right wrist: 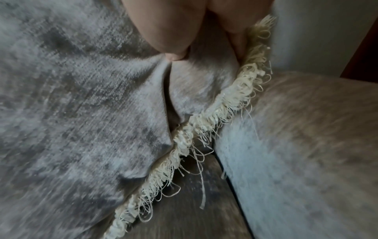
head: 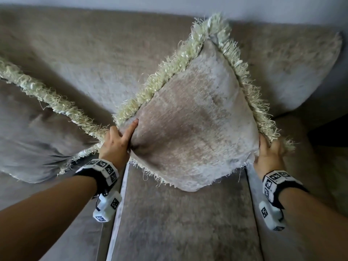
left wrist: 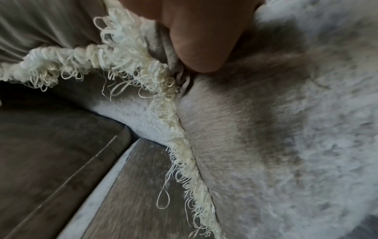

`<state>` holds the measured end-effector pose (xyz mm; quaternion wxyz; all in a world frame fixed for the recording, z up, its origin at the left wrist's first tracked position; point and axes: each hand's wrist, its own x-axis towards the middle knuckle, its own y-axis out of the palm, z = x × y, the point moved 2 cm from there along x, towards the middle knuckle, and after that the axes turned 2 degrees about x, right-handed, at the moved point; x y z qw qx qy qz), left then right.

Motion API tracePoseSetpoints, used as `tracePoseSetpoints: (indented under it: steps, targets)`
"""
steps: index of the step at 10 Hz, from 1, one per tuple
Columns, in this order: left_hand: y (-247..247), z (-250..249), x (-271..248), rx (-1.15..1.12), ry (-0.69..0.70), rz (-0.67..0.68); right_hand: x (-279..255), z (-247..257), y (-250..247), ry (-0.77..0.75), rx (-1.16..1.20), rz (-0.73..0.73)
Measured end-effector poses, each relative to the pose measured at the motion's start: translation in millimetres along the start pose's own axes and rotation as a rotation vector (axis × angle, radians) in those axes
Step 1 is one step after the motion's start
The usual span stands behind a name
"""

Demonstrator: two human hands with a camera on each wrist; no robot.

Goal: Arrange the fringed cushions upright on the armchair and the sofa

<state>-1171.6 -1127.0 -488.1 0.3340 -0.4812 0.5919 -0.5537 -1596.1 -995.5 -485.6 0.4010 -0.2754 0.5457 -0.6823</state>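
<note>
A beige velvet cushion [head: 190,117] with cream fringe stands on one corner on the sofa seat [head: 178,223], leaning against the backrest. My left hand [head: 117,142] grips its left corner, thumb [left wrist: 196,40] pressed into the fabric of the cushion [left wrist: 276,129]. My right hand [head: 268,151] pinches the right corner by the fringe; its thumb [right wrist: 169,37] sits on the cushion [right wrist: 71,113]. A second fringed cushion [head: 35,132] lies against the backrest at the left, its fringe touching my left hand.
The sofa backrest [head: 94,59] runs across the top under a pale wall. A padded armrest [head: 293,72] closes the right side, seen as the armrest [right wrist: 306,145] in the right wrist view. Seams divide the seat cushions on both sides of the middle seat.
</note>
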Motion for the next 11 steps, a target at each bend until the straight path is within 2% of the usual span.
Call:
tracePoseSetpoints:
  steps: [4,6,7,8,9,10,11]
  targets:
    - [36.2,13.4,23.9,0.048,0.050,-0.008,17.8,-2.2,32.3,0.044,0.003,0.011]
    - [32.2,15.1,19.9,0.094,0.024,0.004,5.2,-0.3,20.2,0.010,0.004,-0.045]
    - [26.3,14.1,15.8,0.115,-0.002,0.076,-4.1,2.7,7.8,0.016,-0.037,-0.077]
    - [14.9,14.0,11.5,0.073,-0.051,0.104,-16.6,9.6,-6.0,0.014,-0.075,-0.076]
    - [-10.1,11.1,1.7,0.055,-0.089,0.074,-34.3,19.5,-25.3,-0.012,-0.084,-0.042]
    - [-46.0,4.0,-6.3,0.060,-0.118,0.153,-49.6,28.8,-52.5,0.016,-0.085,0.062]
    - [-79.6,-3.1,-9.6,-0.032,-0.074,0.385,-61.7,40.5,-84.5,-0.011,-0.048,0.174]
